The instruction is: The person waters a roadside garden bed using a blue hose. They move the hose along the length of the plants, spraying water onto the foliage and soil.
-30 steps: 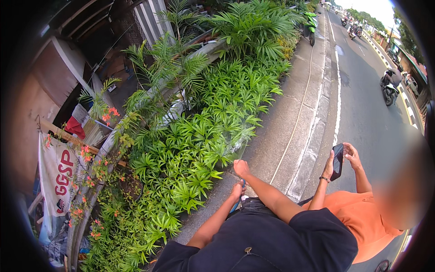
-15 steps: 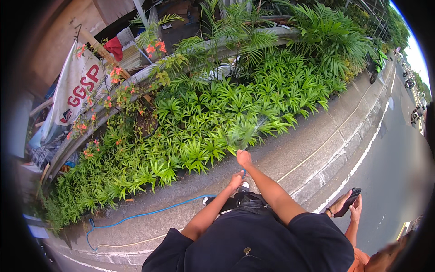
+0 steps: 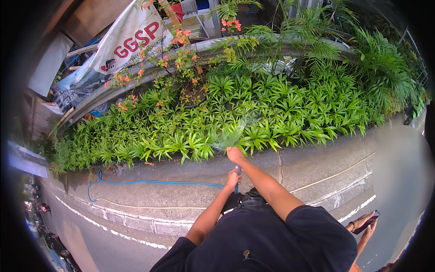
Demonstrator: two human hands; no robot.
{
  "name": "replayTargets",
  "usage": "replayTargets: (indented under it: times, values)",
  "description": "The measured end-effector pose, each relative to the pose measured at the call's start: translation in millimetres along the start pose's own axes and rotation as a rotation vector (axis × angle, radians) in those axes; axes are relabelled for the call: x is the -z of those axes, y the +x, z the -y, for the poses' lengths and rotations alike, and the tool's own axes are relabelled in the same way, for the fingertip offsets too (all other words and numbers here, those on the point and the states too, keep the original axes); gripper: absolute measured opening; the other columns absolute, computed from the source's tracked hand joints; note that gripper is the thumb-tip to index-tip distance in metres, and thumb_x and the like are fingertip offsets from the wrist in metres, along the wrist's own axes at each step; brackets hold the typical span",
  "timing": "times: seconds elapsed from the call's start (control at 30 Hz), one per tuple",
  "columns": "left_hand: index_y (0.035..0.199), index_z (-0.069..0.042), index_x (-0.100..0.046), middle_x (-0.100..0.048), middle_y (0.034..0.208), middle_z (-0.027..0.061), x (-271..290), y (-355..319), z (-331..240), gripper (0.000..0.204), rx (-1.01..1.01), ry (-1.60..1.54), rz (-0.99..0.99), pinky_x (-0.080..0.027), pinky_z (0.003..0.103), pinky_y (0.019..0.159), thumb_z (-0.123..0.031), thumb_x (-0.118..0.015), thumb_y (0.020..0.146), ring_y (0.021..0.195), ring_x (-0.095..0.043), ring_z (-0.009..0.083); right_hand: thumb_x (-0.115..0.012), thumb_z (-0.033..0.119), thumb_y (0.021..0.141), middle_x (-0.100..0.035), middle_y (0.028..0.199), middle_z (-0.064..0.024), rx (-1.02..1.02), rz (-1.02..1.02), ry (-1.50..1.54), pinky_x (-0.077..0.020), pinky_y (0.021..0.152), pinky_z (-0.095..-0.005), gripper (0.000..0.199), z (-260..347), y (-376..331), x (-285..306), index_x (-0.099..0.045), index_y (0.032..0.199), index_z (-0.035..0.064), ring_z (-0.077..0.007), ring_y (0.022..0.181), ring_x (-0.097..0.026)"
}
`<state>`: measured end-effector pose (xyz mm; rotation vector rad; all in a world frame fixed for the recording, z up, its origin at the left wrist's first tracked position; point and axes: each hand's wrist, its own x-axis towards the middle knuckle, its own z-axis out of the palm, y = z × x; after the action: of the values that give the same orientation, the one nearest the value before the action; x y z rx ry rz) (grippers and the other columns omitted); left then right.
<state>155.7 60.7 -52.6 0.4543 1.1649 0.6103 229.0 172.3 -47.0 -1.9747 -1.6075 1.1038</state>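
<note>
Both my hands grip a blue hose (image 3: 161, 182), one ahead of the other, in front of my body. My right hand (image 3: 234, 154) is closed around the hose end, and a fan of water (image 3: 236, 131) sprays from there over the plants. Behind it, closer to me, my left hand (image 3: 233, 178) is wrapped around the blue hose. The spray falls on a bed of low green leafy plants (image 3: 181, 140). The exact hose tip is hidden by my right fingers.
A beige hose (image 3: 149, 207) lies along the concrete pavement (image 3: 253, 181). A metal guardrail (image 3: 108, 93), flowering branches (image 3: 181, 63) and a white banner (image 3: 122, 41) stand behind the bed. At right, another person's hands hold a phone (image 3: 366, 223) near the road.
My view has turned to the left, so the plant bed and banner sit farther right. The spray still leaves my right hand, now over another part of the bed.
</note>
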Motion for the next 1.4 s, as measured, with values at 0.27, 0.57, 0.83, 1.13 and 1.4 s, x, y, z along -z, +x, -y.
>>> replayTargets:
  times: [0.27, 0.57, 0.83, 1.13, 1.4]
  values:
    - [0.088, -0.010, -0.049, -0.034, 0.054, -0.0041, 74.1, -14.0, -18.0, 0.032, -0.082, -0.074, -0.112, -0.026, 0.024, 0.038, -0.039, -0.036, 0.096, 0.040, -0.028, 0.0061, -0.040, 0.031, 0.086, -0.059, 0.085, -0.0297, 0.054, 0.011, 0.059, -0.0458, 0.081, -0.0470, 0.042, 46.4, 22.7, -90.2, -0.063, 0.080, -0.0035, -0.0432, 0.086, -0.058]
    - [0.083, -0.013, -0.044, -0.034, 0.055, -0.0044, 70.5, -13.0, -20.7, 0.030, 0.020, -0.016, 0.015, -0.026, 0.024, 0.039, -0.039, -0.037, 0.095, 0.041, -0.030, 0.0066, -0.036, 0.033, 0.087, -0.060, 0.089, -0.0297, -0.085, -0.037, 0.066, -0.0453, 0.084, -0.0478, 0.047, 44.2, 2.6, -60.8, -0.065, 0.083, -0.0046, -0.0433, 0.088, -0.058]
    - [0.080, -0.015, -0.040, -0.034, 0.056, -0.0045, 9.1, 10.9, -4.1, 0.028, 0.141, 0.137, 0.208, -0.026, 0.024, 0.039, -0.038, -0.037, 0.094, 0.041, -0.030, 0.0062, -0.037, 0.033, 0.087, -0.061, 0.092, -0.0270, -0.289, -0.174, 0.034, -0.0460, 0.084, -0.0474, 0.045, -22.7, -10.2, 2.2, -0.066, 0.086, -0.0027, -0.0418, 0.091, -0.059]
    - [0.085, -0.012, -0.046, -0.035, 0.056, -0.0044, -56.4, 15.1, 10.1, 0.029, 0.183, 0.288, 0.348, -0.027, 0.025, 0.040, -0.038, -0.037, 0.094, 0.042, -0.030, 0.0063, -0.039, 0.034, 0.086, -0.059, 0.089, -0.0304, -0.400, -0.327, 0.106, -0.0441, 0.085, -0.0481, 0.047, -74.4, -39.3, 66.5, -0.065, 0.085, -0.0047, -0.0444, 0.091, -0.057]
    - [0.093, -0.009, -0.051, -0.036, 0.057, -0.0042, -104.8, 26.6, 26.4, 0.036, 0.154, 0.394, 0.433, -0.025, 0.025, 0.042, -0.041, -0.034, 0.094, 0.043, -0.028, 0.0070, -0.038, 0.033, 0.086, -0.061, 0.092, -0.0276, -0.465, -0.428, 0.106, -0.0450, 0.084, -0.0484, 0.046, -122.2, -48.3, 102.9, -0.065, 0.084, -0.0042, -0.0438, 0.093, -0.057]
